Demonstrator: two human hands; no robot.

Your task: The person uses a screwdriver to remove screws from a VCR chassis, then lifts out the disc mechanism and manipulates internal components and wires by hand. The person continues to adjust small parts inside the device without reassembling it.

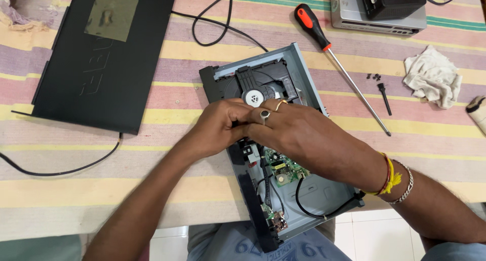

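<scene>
Across a striped cloth on the desk [76, 190] lay an opened disc player [283, 154], its metal chassis partly overhanging the near edge. Both hands met over its middle: the left hand [215, 132] and right hand [298, 137] pinched something small, hidden beneath their fingers. Exposed circuit boards looked fragile; the stiff chassis rim seemed the safer hold. Nearby lay a removed black cover [101, 53], screwdriver [339, 58] and rag [433, 76].
</scene>
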